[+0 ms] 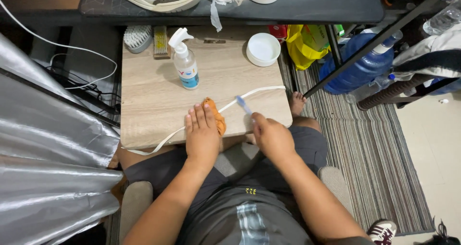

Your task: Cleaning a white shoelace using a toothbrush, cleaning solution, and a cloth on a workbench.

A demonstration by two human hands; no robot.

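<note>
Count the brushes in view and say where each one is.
3: a white scrub brush and a wooden brush at the board's far left edge, a toothbrush in the right hand. Others may be hidden.

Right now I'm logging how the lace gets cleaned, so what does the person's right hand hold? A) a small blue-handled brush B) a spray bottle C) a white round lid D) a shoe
A: the right hand grips a small blue-handled brush whose head meets the white shoelace on the wooden board, while the left hand presses down by an orange cloth.

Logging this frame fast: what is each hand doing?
Left hand: flat, pressing orange cloth onto white lace.
Right hand: closed on blue toothbrush.
</note>
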